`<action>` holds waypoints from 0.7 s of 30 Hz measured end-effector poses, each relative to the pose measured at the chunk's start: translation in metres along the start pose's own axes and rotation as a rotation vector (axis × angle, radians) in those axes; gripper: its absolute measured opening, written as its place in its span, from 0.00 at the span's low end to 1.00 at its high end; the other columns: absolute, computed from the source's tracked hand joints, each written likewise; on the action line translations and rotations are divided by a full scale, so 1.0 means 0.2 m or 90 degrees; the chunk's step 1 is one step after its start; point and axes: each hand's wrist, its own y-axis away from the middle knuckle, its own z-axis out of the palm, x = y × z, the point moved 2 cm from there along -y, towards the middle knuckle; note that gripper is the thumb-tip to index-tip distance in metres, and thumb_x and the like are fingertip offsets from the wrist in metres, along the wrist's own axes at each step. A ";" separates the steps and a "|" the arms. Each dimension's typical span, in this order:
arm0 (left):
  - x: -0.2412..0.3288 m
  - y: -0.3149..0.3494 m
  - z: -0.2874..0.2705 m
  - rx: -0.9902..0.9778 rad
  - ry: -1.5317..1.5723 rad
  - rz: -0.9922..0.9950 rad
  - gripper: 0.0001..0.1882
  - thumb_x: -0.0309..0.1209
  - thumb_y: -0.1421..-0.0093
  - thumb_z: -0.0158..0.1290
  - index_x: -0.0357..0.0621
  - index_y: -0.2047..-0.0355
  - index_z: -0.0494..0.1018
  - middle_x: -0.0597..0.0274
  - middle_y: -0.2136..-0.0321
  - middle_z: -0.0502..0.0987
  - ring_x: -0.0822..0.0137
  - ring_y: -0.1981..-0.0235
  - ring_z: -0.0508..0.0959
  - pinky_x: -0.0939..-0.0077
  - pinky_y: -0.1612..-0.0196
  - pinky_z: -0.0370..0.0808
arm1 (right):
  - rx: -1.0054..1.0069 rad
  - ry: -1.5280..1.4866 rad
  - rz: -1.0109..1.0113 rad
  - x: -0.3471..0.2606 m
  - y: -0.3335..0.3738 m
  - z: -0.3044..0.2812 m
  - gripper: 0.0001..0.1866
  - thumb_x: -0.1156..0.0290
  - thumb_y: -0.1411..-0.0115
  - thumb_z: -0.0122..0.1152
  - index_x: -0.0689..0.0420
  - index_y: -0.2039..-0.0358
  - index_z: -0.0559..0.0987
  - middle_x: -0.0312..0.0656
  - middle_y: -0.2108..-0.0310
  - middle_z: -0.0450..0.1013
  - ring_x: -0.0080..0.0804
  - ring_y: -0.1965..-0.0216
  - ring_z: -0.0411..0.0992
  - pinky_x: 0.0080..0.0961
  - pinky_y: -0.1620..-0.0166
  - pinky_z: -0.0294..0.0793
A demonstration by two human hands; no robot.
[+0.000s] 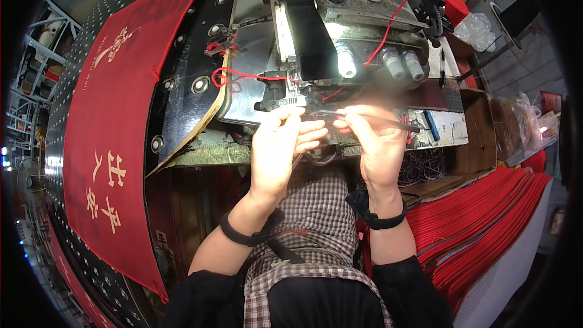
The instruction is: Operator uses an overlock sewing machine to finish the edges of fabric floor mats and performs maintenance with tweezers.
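Note:
An overlock sewing machine [379,30] stands in front of me, its lamp lighting the needle area. My right hand [381,143] grips a pair of slim dark tweezers [408,126] that slant leftward, their tips just below the presser foot [294,98]. Palm turned up, my left hand [276,152] is beside those tips. Its thumb and forefinger come together in a pinch while the other fingers extend; whatever lies between them is too small to make out. Red thread [255,76] runs from the needle area out to the left.
A red mat with a printed design [115,121] lies on the black studded table [188,64] at left. At right is a thick stack of red-edged mats [480,218]. White thread holders [345,61] and a red thread cone [448,1] are on the machine's far side.

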 end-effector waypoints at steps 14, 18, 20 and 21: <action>0.10 0.03 -0.21 0.060 -0.670 0.442 0.08 0.19 0.42 0.45 0.35 0.62 0.71 0.50 0.57 0.75 0.60 0.57 0.75 0.67 0.50 0.69 | 0.088 0.099 -0.079 0.13 -0.10 0.04 0.07 0.82 0.45 0.59 0.68 0.65 0.78 0.43 0.70 0.77 0.25 0.70 0.76 0.19 0.64 0.76; 0.09 0.03 -0.22 0.053 -0.647 0.435 0.08 0.19 0.42 0.45 0.35 0.63 0.71 0.50 0.56 0.75 0.59 0.56 0.75 0.66 0.49 0.69 | 0.095 0.125 -0.063 0.14 -0.10 0.04 0.07 0.82 0.45 0.60 0.68 0.65 0.78 0.44 0.71 0.77 0.26 0.70 0.76 0.18 0.64 0.76; 0.09 0.03 -0.22 0.054 -0.633 0.433 0.08 0.19 0.42 0.45 0.35 0.63 0.71 0.50 0.56 0.75 0.59 0.55 0.75 0.66 0.48 0.69 | 0.101 0.128 -0.055 0.14 -0.10 0.04 0.07 0.82 0.45 0.60 0.68 0.64 0.78 0.44 0.71 0.77 0.26 0.70 0.76 0.19 0.64 0.76; 0.09 0.03 -0.22 0.055 -0.633 0.433 0.08 0.19 0.42 0.45 0.35 0.63 0.71 0.50 0.56 0.75 0.59 0.55 0.75 0.66 0.48 0.69 | 0.100 0.129 -0.055 0.14 -0.10 0.04 0.07 0.82 0.45 0.60 0.68 0.64 0.78 0.44 0.71 0.77 0.26 0.70 0.76 0.19 0.64 0.76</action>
